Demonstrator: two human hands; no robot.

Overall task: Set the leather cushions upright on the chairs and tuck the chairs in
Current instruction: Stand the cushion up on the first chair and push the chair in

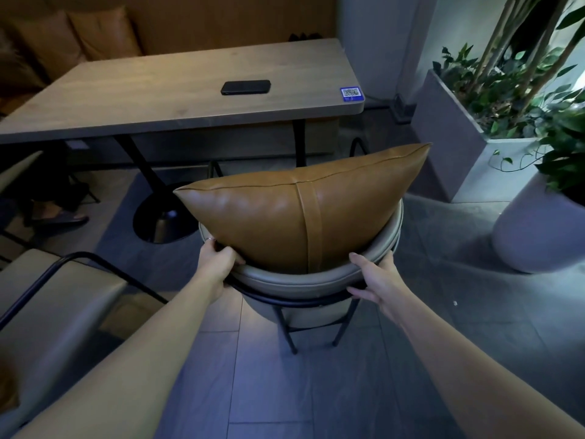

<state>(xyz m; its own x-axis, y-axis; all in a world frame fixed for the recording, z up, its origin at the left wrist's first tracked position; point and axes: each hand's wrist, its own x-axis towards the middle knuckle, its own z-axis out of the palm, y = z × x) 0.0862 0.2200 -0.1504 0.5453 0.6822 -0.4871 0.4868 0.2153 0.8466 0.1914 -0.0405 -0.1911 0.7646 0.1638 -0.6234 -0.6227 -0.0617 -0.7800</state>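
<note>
Both hands grip the curved back of the chair (300, 275): the left hand (218, 261) curls over its rim, fingertips lost behind the cushion (297, 213); the right hand (375, 282) clasps the rim and dark frame. Standing upright against the chair's back, between the hands, the cushion hides the seat. Beyond the chair is the table (152, 99), with a phone (246, 87) on it.

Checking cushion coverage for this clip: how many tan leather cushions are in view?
3. One cushion stands upright on the chair that both hands grip; two more lean on the bench behind the table. Others may be out of frame.
</note>
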